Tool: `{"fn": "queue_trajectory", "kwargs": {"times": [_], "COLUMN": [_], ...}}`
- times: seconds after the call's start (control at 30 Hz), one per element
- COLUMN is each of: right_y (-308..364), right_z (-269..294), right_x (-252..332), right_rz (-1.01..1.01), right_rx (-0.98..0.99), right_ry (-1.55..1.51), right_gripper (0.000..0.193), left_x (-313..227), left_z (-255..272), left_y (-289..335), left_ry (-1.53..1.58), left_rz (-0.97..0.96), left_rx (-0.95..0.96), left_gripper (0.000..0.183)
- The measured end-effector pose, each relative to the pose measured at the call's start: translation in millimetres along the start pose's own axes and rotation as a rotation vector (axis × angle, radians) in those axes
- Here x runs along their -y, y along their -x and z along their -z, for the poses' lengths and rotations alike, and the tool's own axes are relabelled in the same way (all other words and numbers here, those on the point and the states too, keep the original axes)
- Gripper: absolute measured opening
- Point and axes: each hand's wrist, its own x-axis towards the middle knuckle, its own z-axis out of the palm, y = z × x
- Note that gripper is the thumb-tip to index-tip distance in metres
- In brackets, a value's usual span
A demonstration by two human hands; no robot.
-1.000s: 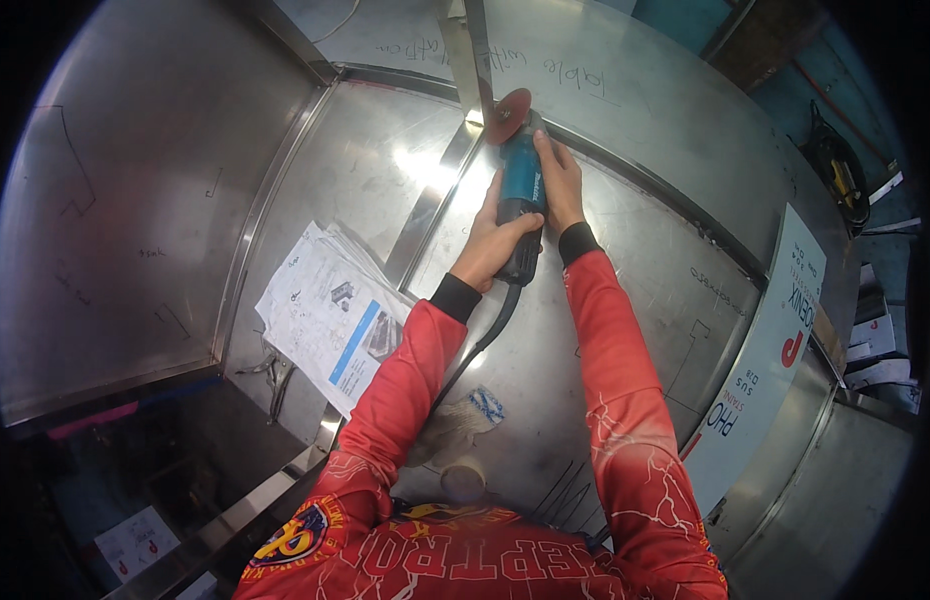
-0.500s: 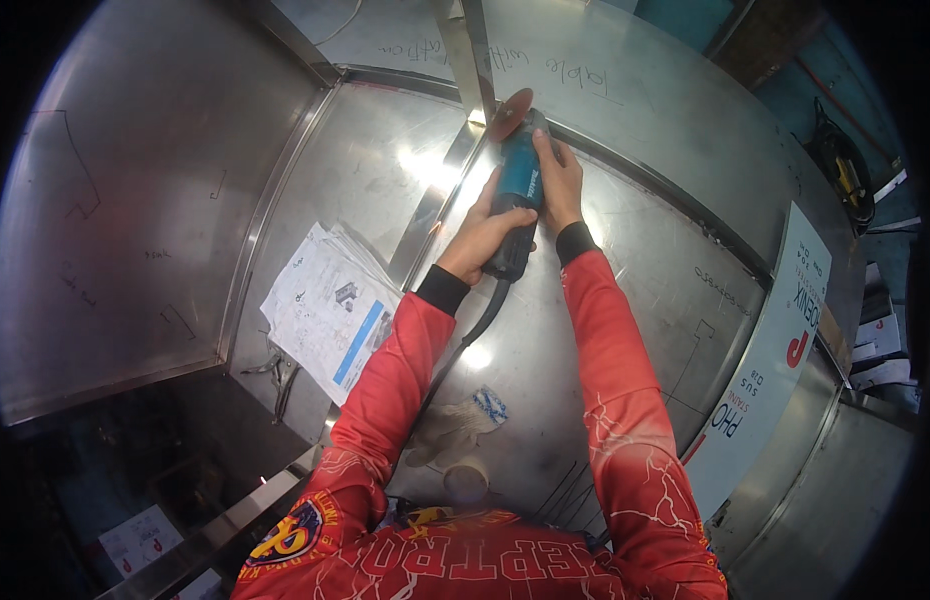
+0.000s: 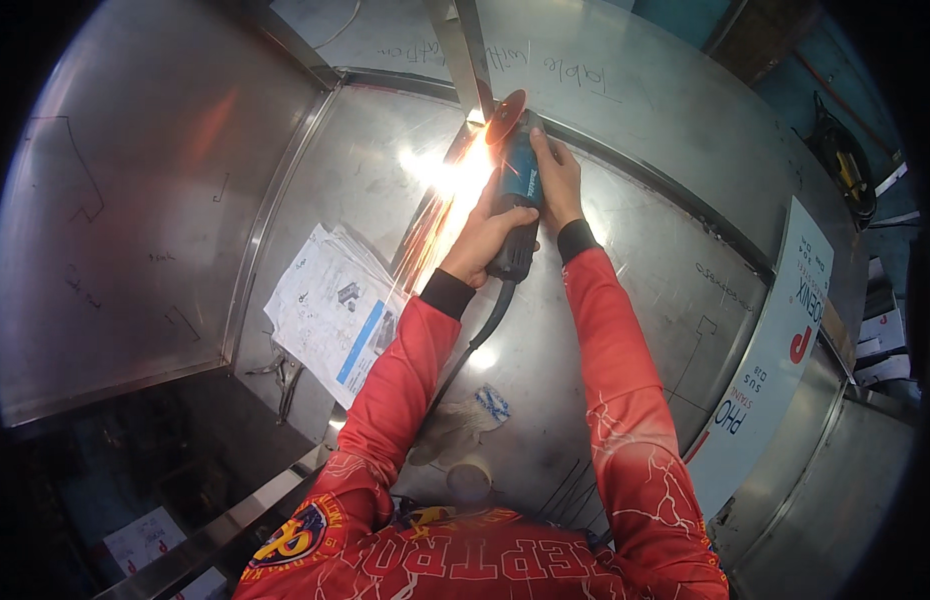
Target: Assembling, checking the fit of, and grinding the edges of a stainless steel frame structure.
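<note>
A teal and black angle grinder (image 3: 518, 180) is held in both hands, its reddish disc (image 3: 506, 117) pointing away from me. My left hand (image 3: 491, 236) wraps round the black rear body, thumb across the top. My right hand (image 3: 558, 180) grips the front end near the disc. The disc's edge meets the metal bar (image 3: 465, 50) at its lower end, where it joins a metal strip on the bench. Bright orange sparks (image 3: 440, 215) stream from the contact toward me and to the left, hiding part of the strip. A black cord (image 3: 490, 325) trails back between my forearms.
Printed sheets (image 3: 330, 310) lie left of my left forearm, with locking pliers (image 3: 285, 380) beside them. A work glove (image 3: 465, 420) and a round roll (image 3: 469, 478) sit close to me. A white sign-like sheet (image 3: 760, 360) leans at right. A raised metal panel (image 3: 155, 220) stands at left.
A large shower of sparks now pours from the disc, where only a small glow showed before. The grinder and both hands have barely shifted.
</note>
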Motion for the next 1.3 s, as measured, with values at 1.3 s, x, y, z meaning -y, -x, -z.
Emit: {"fn": "queue_trajectory", "kwargs": {"times": [1.3], "right_y": [-2.2], "right_z": [-8.9], "right_x": [13.6], "right_rz": [0.085], "right_rx": [-0.069], "right_ry": [0.208], "right_gripper": [0.062], "left_x": [-9.0], "left_z": [28.4], "left_y": [-13.4], "left_ry": [0.141], "left_rz": [0.045], "left_rx": [0.228], "left_gripper": [0.085]}}
